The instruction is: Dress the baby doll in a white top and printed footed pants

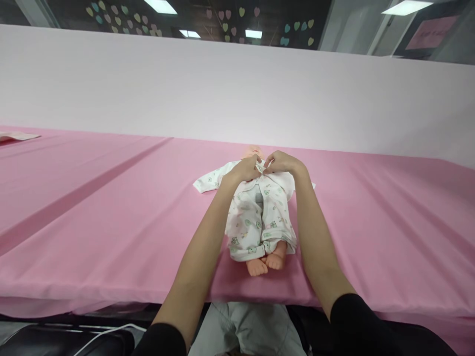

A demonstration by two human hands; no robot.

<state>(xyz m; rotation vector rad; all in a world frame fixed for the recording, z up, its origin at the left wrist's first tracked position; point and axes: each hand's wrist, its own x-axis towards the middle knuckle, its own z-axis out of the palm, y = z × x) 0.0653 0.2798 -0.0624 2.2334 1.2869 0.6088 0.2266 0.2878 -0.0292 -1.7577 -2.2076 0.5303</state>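
Note:
A baby doll (257,266) lies on its back, feet toward me, dressed in a white printed baby outfit (245,217). The outfit's front gapes between the legs, where a grey patch shows. Its left-hand sleeve lies stretched out flat on the cloth. My left hand (247,169) pinches the fabric near the doll's neck. Opposite it, my right hand (281,162) has its fingers closed on the same upper front of the outfit. Both hands nearly meet below the doll's chin. My fingers partly hide the neckline, and the doll's head is only partly in view.
Pink cloth (111,212) with creases covers the table, its front edge just before my lap. A low white partition (222,94) stands behind. A folded pale item (18,136) lies at the far left. Below the table edge runs a white cable (107,332).

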